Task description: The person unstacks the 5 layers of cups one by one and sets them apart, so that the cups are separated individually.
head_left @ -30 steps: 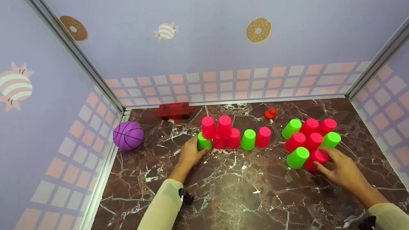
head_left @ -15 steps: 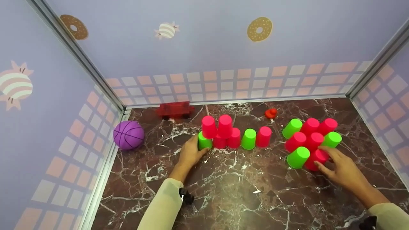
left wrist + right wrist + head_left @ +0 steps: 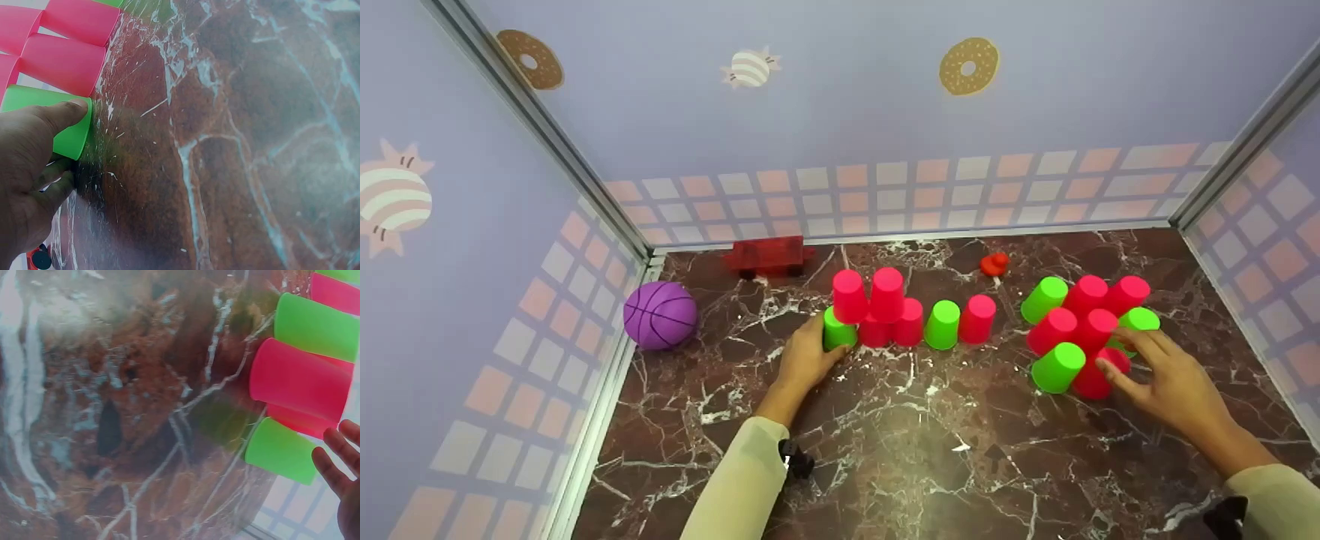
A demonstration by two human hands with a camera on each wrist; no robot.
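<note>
In the head view my left hand (image 3: 802,360) holds the green cup (image 3: 838,330) at the left end of an upside-down row. Its thumb lies across the green cup (image 3: 70,138) in the left wrist view, fingers on the far side. Two red cups (image 3: 887,295) sit on top of that row's left part; beyond them stand another green cup (image 3: 943,325) and a red cup (image 3: 979,320). At the right, my right hand (image 3: 1174,386) hovers by the front red cup (image 3: 1095,379) of a cluster. The right wrist view shows its extended fingers (image 3: 332,469) beside the cups, gripping nothing.
A purple ball (image 3: 661,315) rests by the left wall. Along the back are a translucent red toy vehicle (image 3: 769,256) and a small red-orange toy (image 3: 994,264). Patterned walls border the marbled surface (image 3: 915,450) on three sides.
My right fingers have come off the top of the front red cup and shifted slightly up and right, in front of a green cup. My left hand stays on its cup.
</note>
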